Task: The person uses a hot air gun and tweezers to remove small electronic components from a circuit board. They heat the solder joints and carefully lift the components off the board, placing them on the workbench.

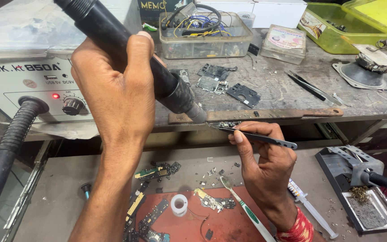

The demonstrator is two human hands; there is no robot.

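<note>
My left hand [117, 94] grips the black handle of a hot-air gun [157, 80], its nozzle tip pointing down and right at a small circuit board [227, 124] on the edge of the wooden shelf. My right hand [263, 157] holds black tweezers [260, 138] whose tips touch that small board from the right. A red bangle sits on my right wrist.
The grey rework station [27, 85] with a red light, knob and black hose [5, 152] stands at left. Phone board parts [222, 85], a clear box of wires [204, 38] and spare tweezers [312, 87] lie on the shelf. Below are a red mat [229, 224], tape roll [178, 205], toothbrush [242, 208], syringe [312, 208] and soldering iron stand [359, 179].
</note>
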